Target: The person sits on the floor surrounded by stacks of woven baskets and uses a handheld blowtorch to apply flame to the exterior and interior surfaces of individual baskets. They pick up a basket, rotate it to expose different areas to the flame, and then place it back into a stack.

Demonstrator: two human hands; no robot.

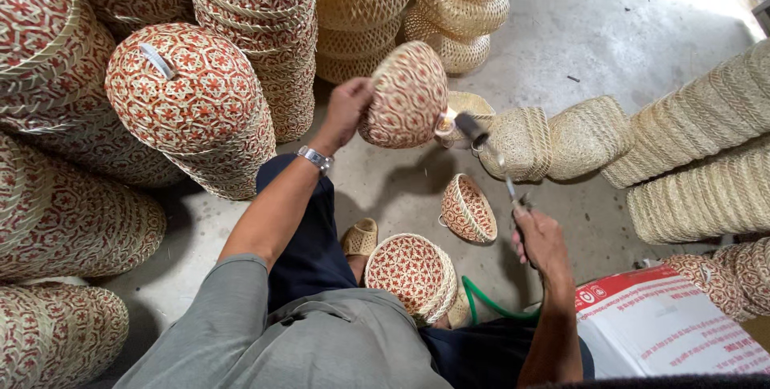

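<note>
My left hand (pixel 346 108) grips a small red-and-natural woven basket (pixel 407 94) by its rim and holds it up, tilted sideways. My right hand (pixel 541 241) holds a slim metal torch (pixel 486 148) whose nozzle points at the basket's lower edge, with a small flame at the tip. A green hose (pixel 491 304) runs from near my right hand toward my lap. Two more small patterned baskets lie below: one on the floor (pixel 468 208), one against my knee (pixel 413 274).
Tall stacks of red patterned baskets (pixel 192 100) crowd the left. Natural-coloured stacks (pixel 457 4) stand at the back, and more (pixel 698 148) lie on the right. A white and red sack (pixel 666 325) sits at the lower right. Bare concrete floor (pixel 626 28) shows at the upper right.
</note>
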